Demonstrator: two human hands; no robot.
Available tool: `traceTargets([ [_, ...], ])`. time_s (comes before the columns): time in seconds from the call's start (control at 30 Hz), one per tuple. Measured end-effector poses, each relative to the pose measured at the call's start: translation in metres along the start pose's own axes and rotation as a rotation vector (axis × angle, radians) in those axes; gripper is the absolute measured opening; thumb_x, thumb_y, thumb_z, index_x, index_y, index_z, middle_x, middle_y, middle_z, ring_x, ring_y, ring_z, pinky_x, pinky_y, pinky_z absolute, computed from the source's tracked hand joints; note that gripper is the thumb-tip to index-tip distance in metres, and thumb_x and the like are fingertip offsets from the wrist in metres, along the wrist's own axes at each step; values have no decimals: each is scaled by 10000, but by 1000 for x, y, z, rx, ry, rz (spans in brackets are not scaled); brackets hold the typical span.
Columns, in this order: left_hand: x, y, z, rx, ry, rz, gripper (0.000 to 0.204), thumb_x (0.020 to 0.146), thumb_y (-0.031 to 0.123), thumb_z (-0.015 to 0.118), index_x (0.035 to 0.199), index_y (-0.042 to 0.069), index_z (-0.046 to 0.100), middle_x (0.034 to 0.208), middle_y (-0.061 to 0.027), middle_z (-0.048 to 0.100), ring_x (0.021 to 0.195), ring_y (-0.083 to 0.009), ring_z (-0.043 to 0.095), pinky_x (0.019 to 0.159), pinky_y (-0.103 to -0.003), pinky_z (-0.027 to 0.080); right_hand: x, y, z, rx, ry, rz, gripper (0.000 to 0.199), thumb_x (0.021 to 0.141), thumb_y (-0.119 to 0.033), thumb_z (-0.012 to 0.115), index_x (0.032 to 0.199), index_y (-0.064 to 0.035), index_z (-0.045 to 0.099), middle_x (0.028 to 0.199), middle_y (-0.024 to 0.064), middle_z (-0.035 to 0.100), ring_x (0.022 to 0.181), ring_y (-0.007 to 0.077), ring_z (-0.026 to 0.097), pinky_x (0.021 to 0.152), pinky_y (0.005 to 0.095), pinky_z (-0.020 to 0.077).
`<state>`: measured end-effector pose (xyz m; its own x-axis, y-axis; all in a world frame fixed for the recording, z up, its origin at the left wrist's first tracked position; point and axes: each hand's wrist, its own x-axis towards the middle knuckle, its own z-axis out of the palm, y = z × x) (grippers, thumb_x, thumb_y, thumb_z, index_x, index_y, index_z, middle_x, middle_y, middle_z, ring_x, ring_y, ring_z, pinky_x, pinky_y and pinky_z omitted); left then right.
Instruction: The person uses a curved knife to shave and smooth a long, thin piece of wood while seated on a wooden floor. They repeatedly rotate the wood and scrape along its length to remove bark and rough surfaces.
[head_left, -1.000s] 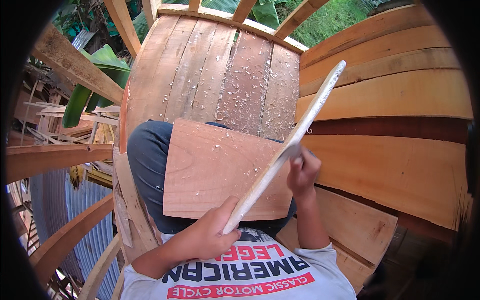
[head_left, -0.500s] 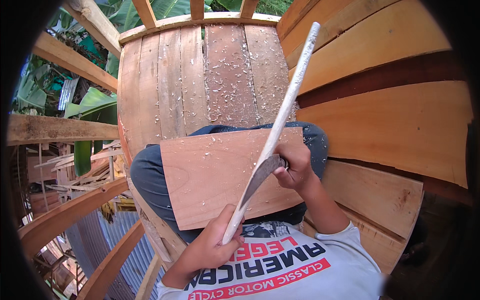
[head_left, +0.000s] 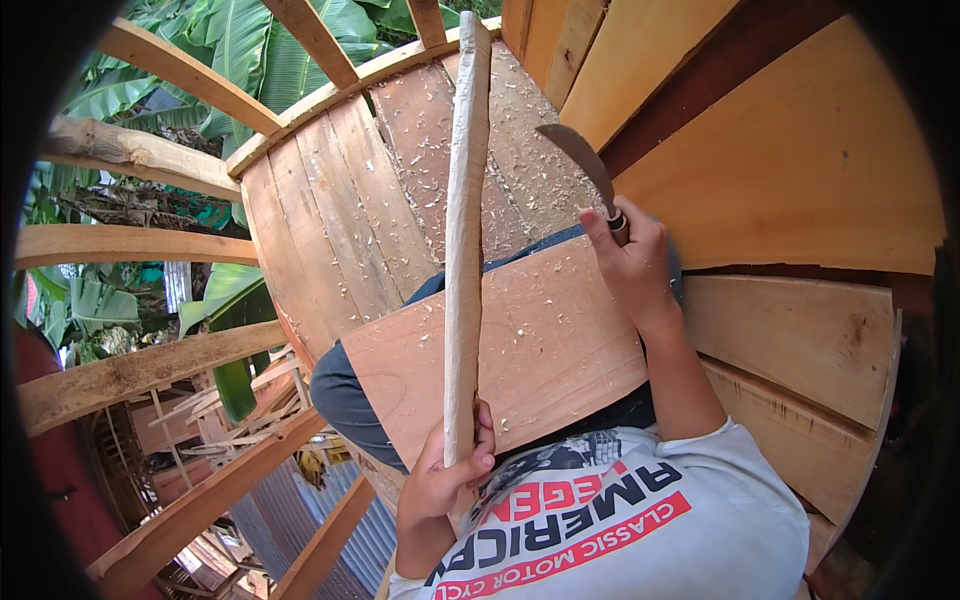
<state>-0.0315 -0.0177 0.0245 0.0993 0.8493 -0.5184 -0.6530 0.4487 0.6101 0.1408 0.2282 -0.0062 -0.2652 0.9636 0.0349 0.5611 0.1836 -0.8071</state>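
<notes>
My left hand is closed around the lower end of a long, pale wooden stick, which stands nearly upright in the picture. The stick's surface looks roughly whittled. In my right hand is the handle of a knife with a broad, curved dark blade. That blade points up and left, apart from the stick. Across my lap lies a flat wooden board, scattered with a few shavings.
Plank flooring strewn with wood shavings extends beyond my knees. Slanted wooden boards rise on the right. Wooden rails line the left side, with banana leaves and corrugated metal sheets beyond them.
The knife has come away from the stick and moved up and right. The stick has swung from leaning right to nearly upright. My view has also turned somewhat.
</notes>
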Motion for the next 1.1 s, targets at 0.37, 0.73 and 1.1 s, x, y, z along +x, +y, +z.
traceTargets([
  [0.37, 26, 14, 28, -239, -97, 92, 446, 787, 53, 644, 1139, 33, 371, 719, -27, 412, 544, -92, 396, 467, -227, 347, -39, 1, 18, 167, -126, -95, 275, 825, -241, 713, 736, -12, 589, 505, 105, 488, 434, 211, 472, 459, 327, 380],
  [0.73, 23, 8, 29, 222, 142, 164, 375, 819, 38, 618, 1130, 15, 409, 731, -15, 444, 533, -85, 432, 451, -226, 356, -61, -4, 10, 118, -260, -432, 247, 763, -219, 734, 671, -55, 574, 511, 99, 533, 496, 295, 585, 469, 377, 445],
  [1.1, 7, -3, 55, 934, 412, 344, 326, 765, -50, 555, 1071, 2, 456, 717, -10, 407, 641, -91, 399, 572, -246, 338, -49, -14, 3, -62, -18, -501, 77, 624, -84, 620, 572, -88, 564, 510, 104, 529, 483, 302, 570, 449, 357, 439],
])
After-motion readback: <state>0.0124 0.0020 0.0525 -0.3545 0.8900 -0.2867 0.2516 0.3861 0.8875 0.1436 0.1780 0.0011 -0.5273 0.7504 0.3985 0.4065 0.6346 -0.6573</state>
